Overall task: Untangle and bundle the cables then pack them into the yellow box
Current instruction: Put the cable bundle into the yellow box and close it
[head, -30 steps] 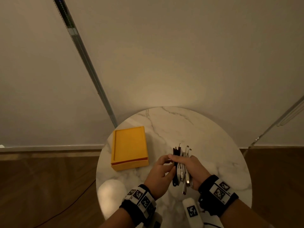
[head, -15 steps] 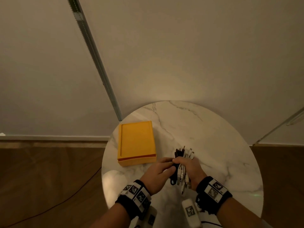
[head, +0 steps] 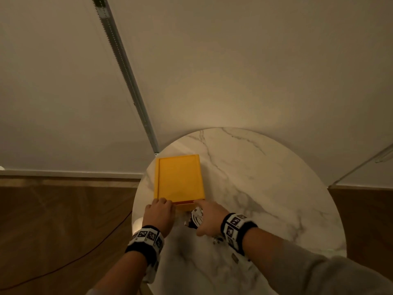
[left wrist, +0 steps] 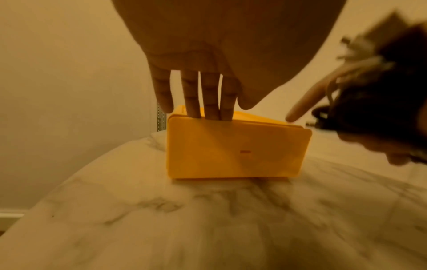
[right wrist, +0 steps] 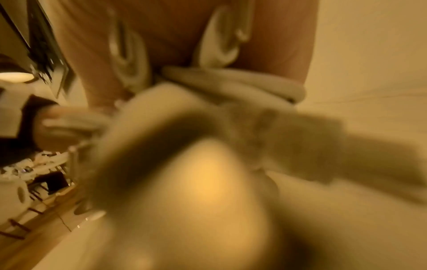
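Observation:
The yellow box (head: 179, 179) lies flat on the left part of the round marble table, lid down. My left hand (head: 162, 204) rests its fingertips (left wrist: 196, 109) on the near left edge of the lid, fingers fairly straight. My right hand (head: 204, 211) grips the bundle of white and black cables (head: 195, 218) in its palm, just right of the box's near corner. Its index finger (left wrist: 300, 109) stretches out to the lid's near right corner. The right wrist view is blurred and shows white cable loops (right wrist: 221, 45) against the palm.
The marble table (head: 265, 188) stands against a pale wall. The box is close to the table's left rim, with wooden floor (head: 63, 220) below. A dark cord (head: 63, 270) runs across the floor. A metal strip (head: 127, 81) runs up the wall.
Both hands moved forward and left from the table's middle to the box. The left hand let go of the bundle and now touches the lid; the right hand alone carries the cables.

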